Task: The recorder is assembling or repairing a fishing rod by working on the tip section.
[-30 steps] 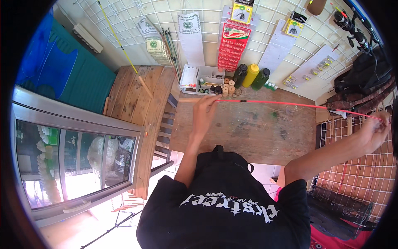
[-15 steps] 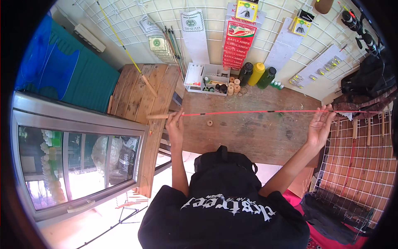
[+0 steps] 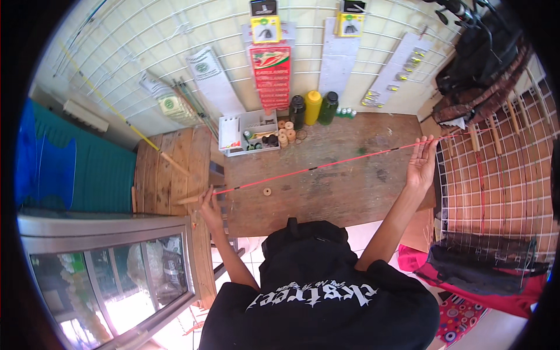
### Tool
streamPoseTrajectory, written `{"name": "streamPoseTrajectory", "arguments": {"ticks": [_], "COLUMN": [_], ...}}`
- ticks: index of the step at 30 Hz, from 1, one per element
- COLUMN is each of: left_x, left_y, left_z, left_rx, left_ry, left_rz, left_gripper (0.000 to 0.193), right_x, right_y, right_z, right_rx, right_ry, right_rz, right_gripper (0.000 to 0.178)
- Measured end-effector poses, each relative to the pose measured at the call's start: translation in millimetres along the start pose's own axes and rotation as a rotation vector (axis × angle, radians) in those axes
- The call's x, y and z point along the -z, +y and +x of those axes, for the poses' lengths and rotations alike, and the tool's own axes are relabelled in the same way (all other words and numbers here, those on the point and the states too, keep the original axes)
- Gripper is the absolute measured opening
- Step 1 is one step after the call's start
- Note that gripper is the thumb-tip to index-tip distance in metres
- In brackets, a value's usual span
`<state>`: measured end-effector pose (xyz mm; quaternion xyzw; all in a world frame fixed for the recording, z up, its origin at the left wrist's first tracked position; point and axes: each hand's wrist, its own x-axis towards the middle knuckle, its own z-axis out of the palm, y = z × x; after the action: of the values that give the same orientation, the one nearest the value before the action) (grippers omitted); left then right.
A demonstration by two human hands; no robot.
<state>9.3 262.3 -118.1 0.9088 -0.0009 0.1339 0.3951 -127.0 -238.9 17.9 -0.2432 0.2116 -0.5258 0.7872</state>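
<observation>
A thin red fishing rod [image 3: 312, 168] with black bands stretches over the workbench, tilted so its far end is higher in the view at the right. Its pale handle [image 3: 188, 200] projects leftward past my left hand [image 3: 210, 204], whose fingers close round the rod beside the handle. My right hand [image 3: 422, 163], palm turned up, has the rod between thumb and fingertips near the bench's right side. Beyond it, the thin tip section passes in front of the hanging rods and is hard to follow. A small cork ring [image 3: 267, 191] lies on the bench below the rod.
On the workbench [image 3: 350, 195], a grey-white organizer tray [image 3: 248, 153], cork rings [image 3: 286, 135] and three bottles [image 3: 313, 108] stand at the back. A yellow rod [image 3: 137, 133] leans at the left above a glass-paned frame [image 3: 189, 251]. Rods hang on a white grid [image 3: 496, 192] at right.
The view has turned, shifting the bench left and down. The rod now slants more, its handle end lower with my left hand. Both hands keep hold of it.
</observation>
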Motion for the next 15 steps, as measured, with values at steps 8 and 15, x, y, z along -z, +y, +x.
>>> {"name": "streamPoseTrajectory", "arguments": {"ticks": [8, 15], "left_x": [8, -22], "left_y": [14, 218], "left_z": [-3, -10], "left_rx": [-0.247, -0.409], "left_ry": [-0.122, -0.25], "left_rz": [0.378, -0.189], "left_gripper": [0.042, 0.035], "right_x": [11, 1], "right_y": [-10, 3], "right_z": [-7, -23], "right_rx": [0.031, -0.051], "right_ry": [0.06, 0.041], "right_rz": [-0.07, -0.128], "right_gripper": [0.026, 0.016]}}
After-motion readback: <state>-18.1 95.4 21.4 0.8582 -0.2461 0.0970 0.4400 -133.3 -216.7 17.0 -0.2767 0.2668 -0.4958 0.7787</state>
